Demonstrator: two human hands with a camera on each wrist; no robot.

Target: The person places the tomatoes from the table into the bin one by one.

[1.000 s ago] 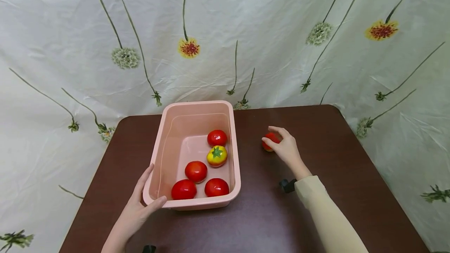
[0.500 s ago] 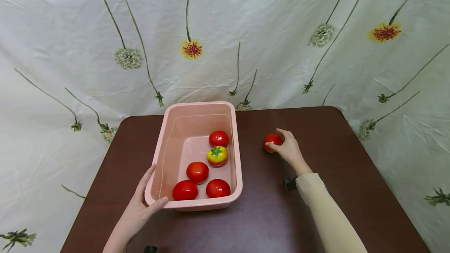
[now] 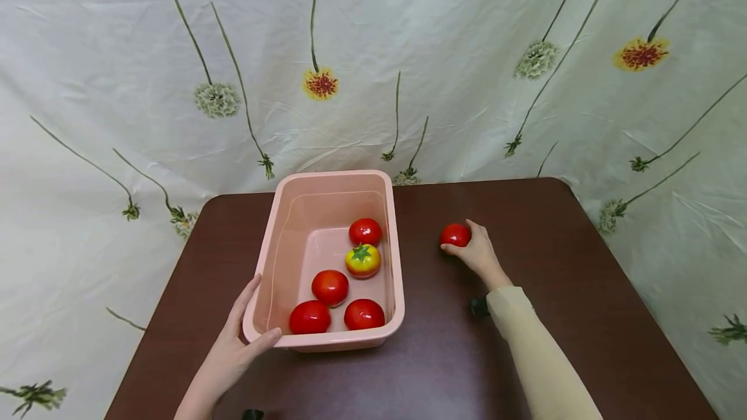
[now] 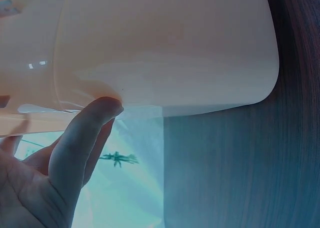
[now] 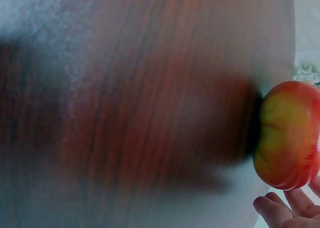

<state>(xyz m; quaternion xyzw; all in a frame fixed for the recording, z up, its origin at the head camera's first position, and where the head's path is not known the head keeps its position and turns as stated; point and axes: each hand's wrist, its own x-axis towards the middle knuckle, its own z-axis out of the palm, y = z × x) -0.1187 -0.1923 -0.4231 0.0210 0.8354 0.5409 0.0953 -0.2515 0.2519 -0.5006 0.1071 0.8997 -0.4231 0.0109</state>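
- The lone red tomato (image 3: 454, 234) sits on the desk (image 3: 560, 316), right of the pink tub (image 3: 274, 248) and well apart from it, toward the far side.
- It is a squat, flattened globe with no clear long axis. In the right wrist view its ribbed, yellowish end (image 5: 287, 138) faces the camera; I cannot tell where its stem end points.
- The right hand (image 3: 477, 253) cups it from the near-right side, fingers curled round it, and it seems not yet lifted off the desk.
- Progress, as I judge it: five tomatoes already lie in the tub, four red and one yellow with a green calyx (image 3: 362, 259); this sixth one is left outside.
- The left hand (image 3: 236, 352) holds the tub's near-left corner, thumb (image 4: 85, 133) hooked under the rim.
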